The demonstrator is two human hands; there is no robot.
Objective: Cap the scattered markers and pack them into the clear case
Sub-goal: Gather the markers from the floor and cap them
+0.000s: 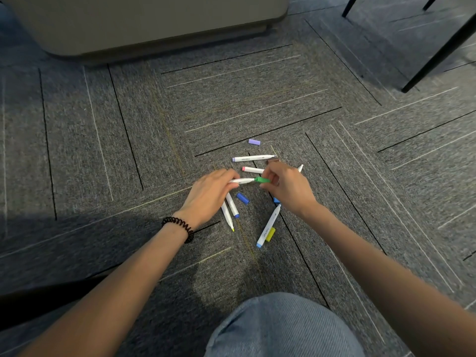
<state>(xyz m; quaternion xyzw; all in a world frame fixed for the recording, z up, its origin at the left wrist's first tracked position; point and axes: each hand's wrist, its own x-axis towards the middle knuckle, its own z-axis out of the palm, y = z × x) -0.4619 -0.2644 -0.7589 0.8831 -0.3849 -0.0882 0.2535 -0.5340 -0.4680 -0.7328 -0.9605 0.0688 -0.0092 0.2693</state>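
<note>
A denim-clad knee (283, 328) sits lowest, over grey carpet tiles (103, 150) lined in black and white. The left hand (211, 191) grips a white marker (242, 180) by its barrel. The right hand (288, 186) pinches a green cap (263, 179) at its tip. Other markers (253, 158) and 3 loose caps lie around them on the carpet: a purple cap (254, 141), a blue cap (242, 197) and a yellow cap (270, 234). A beige furniture base (144, 24) and dark chair legs (443, 50) stand beyond.

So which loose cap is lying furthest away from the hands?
The purple cap. It lies alone, farthest out; the blue cap lies by the left hand, the yellow cap beside a marker, the green cap in the right hand.
</note>
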